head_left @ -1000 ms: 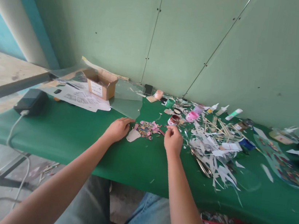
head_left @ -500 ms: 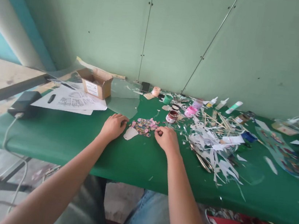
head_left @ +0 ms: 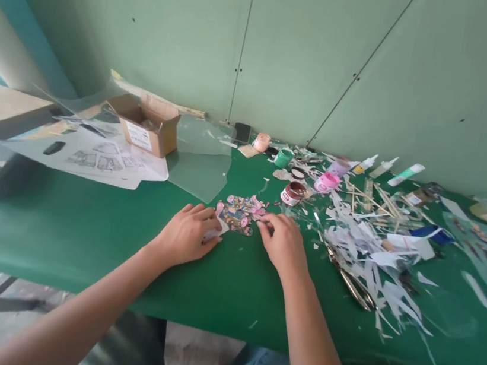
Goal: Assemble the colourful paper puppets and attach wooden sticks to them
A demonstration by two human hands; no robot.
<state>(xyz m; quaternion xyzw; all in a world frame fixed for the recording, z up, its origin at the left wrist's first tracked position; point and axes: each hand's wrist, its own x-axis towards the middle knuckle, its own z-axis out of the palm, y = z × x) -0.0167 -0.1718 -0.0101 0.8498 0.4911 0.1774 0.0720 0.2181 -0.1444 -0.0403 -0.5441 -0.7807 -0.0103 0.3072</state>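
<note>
A small heap of colourful pink cut-outs (head_left: 240, 211) lies on the green table (head_left: 85, 227). My left hand (head_left: 189, 234) rests palm down just left of the heap, fingers together over a white paper piece (head_left: 215, 230) that peeks out at the fingertips. My right hand (head_left: 283, 241) lies palm down to the right of the heap, its fingers curled and touching the heap's edge. Whether either hand grips anything is hidden.
An open brown paint jar (head_left: 292, 193), pink and green pots (head_left: 283, 157) and glue bottles stand behind. White paper scraps (head_left: 377, 254) and scissors (head_left: 349, 280) lie at right. A cardboard box (head_left: 146, 123), printed sheets (head_left: 94, 154) and clear plastic sheets (head_left: 198, 167) sit at left.
Both hands have drawn closer to the pink heap; the left hand has moved onto the white piece, and the right hand has dropped from a raised pinch to the table.
</note>
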